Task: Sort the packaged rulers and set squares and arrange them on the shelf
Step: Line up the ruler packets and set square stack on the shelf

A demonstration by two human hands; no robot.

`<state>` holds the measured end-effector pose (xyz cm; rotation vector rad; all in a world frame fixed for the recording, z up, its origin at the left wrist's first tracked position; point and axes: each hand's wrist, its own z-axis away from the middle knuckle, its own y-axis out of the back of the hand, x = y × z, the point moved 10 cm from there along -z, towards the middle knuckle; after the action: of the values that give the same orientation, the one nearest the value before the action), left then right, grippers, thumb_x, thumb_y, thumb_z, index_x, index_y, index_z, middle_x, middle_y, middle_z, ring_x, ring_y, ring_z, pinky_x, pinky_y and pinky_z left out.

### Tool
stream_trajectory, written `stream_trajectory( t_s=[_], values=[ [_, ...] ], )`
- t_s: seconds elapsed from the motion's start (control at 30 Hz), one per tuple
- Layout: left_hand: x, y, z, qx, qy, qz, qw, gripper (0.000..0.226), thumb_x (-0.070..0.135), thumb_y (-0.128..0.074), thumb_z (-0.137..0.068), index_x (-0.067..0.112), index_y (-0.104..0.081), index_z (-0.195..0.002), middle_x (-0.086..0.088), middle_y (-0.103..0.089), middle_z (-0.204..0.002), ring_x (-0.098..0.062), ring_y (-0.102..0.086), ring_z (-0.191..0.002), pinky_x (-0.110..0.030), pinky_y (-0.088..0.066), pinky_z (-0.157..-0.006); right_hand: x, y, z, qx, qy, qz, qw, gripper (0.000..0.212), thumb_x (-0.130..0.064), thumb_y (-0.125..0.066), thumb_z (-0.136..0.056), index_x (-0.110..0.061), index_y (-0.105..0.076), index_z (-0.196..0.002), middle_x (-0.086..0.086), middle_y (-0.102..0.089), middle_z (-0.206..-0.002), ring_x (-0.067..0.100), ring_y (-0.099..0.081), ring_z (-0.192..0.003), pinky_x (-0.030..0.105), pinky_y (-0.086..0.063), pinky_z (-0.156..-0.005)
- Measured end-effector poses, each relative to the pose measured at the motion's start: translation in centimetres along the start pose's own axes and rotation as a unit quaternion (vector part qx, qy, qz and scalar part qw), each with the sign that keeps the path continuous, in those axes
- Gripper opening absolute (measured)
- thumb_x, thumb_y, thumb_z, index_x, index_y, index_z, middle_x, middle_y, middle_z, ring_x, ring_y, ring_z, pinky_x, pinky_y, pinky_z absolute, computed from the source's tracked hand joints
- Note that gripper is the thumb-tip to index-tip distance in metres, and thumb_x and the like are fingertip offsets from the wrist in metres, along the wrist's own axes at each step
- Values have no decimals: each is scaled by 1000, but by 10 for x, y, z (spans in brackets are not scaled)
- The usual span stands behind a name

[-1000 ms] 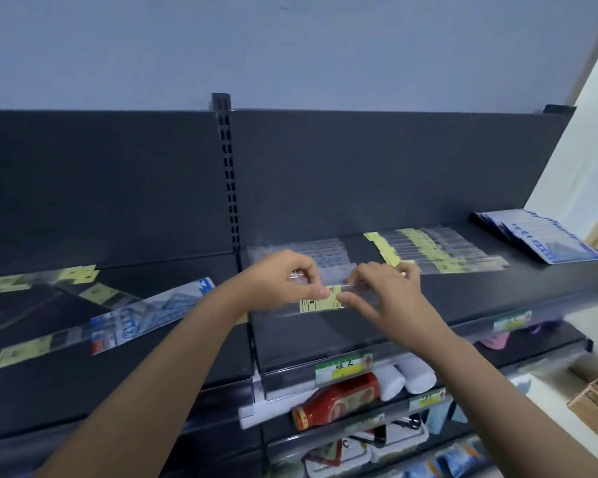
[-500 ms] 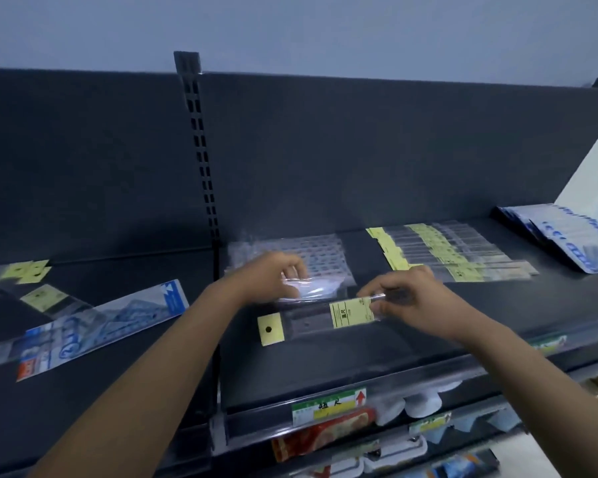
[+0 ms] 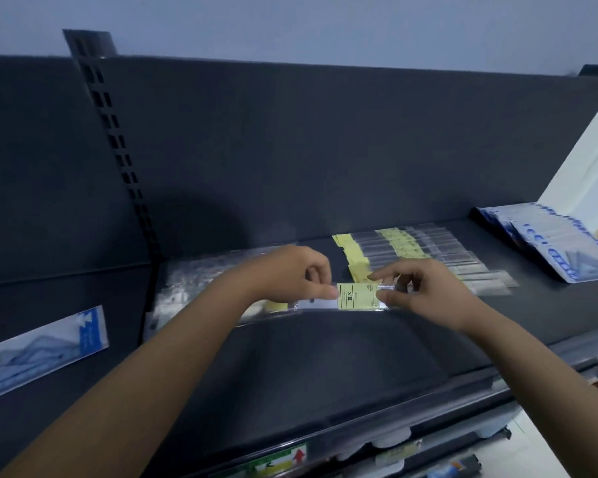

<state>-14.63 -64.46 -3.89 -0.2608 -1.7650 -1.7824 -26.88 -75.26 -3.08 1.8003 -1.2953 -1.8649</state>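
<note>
1. The dark shelf [image 3: 325,367] carries several groups in its right bay. A heap of clear packets [image 3: 201,284] lies at centre left, and a fanned row of yellow-labelled ruler packets [image 3: 418,251] lies at centre right. A stack of blue-and-white packets [image 3: 553,243] sits at far right. The left bay holds a single blue packet [image 3: 42,346] at lower left.
2. The packaged ruler [image 3: 354,298] is at the middle of the frame, in front of the fanned row and across the near edge of the clear heap. Whether it touches the shelf cannot be told.
3. Its long axis runs left to right, nearly level. A yellow label with black print faces up near the right end.
4. The left hand [image 3: 290,274] lies over the ruler's left half, fingers curled, pinching the packet at the label's left edge.
5. The right hand [image 3: 425,291] pinches the right end between thumb and forefinger.
6. A slotted upright [image 3: 118,150] divides the bays at upper left.
7. A price tag [image 3: 280,458] sits on the front rail at the bottom.
</note>
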Motion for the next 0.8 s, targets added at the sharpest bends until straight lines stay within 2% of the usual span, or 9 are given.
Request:
stream_trajectory(
  t_s=[0.1, 0.23, 0.33, 0.47, 0.6, 0.7, 0.8],
  values=[
    [26, -15, -31, -8, -16, 8, 1000, 10, 34, -69, -86, 25, -67, -89, 15, -64, -78, -6, -64, -69, -32, -56, -72, 21, 27, 1, 2, 8, 5, 1000, 20, -16, -76, -78, -30, -73, -91, -8, -66, -82, 2, -51, -62, 9, -38, -58],
    [59, -38, -69, 1, -10, 9, 1000, 13, 33, -71, -85, 23, -68, -92, 15, -62, -77, 3, -53, -65, -22, -46, -69, 61, 63, 2, 0, 22, 13, 1000, 21, -13, -78, -75, -28, -72, -89, -9, -65, -81, 1, -50, -58, 8, -37, -56],
    [83, -56, -94, 22, 4, -4, 1000, 14, 33, -72, -83, 24, -67, -92, 15, -59, -78, 5, -50, -64, -11, -41, -59, 99, 86, 2, -10, 29, 21, 999, 21, -14, -79, -74, -25, -73, -90, -10, -65, -83, 3, -50, -60, 10, -38, -57],
    [94, -80, -117, 30, 60, 7, 998, 19, 33, -77, -78, 24, -65, -89, 14, -59, -80, 1, -52, -68, -14, -41, -59, 139, 95, 5, -50, 52, 41, 997, 17, -19, -76, -77, -28, -71, -91, -15, -64, -87, 7, -55, -70, 9, -40, -62],
    [82, -87, -116, 78, 120, 79, 987, 24, 23, -84, -72, 15, -68, -88, 10, -61, -76, 7, -52, -59, -8, -41, -56, 152, 79, 4, -118, 79, 62, 988, 20, -24, -64, -88, -25, -66, -108, -10, -57, -101, 0, -50, -86, 3, -35, -72],
    [68, -86, -106, 163, 146, 166, 962, 23, 11, -84, -71, 10, -69, -88, 12, -56, -69, 3, -48, -56, -11, -41, -57, 153, 66, -7, -151, 96, 81, 980, 23, -26, -55, -93, -28, -59, -116, -5, -51, -105, 10, -47, -101, 19, -35, -82],
    [52, -83, -96, 227, 181, 209, 934, 26, 12, -88, -66, 11, -71, -85, 16, -55, -60, 2, -45, -54, -11, -37, -53, 155, 62, -22, -156, 93, 97, 979, 24, -26, -52, -93, -33, -57, -116, -6, -49, -104, 17, -45, -110, 35, -31, -97]
  ],
)
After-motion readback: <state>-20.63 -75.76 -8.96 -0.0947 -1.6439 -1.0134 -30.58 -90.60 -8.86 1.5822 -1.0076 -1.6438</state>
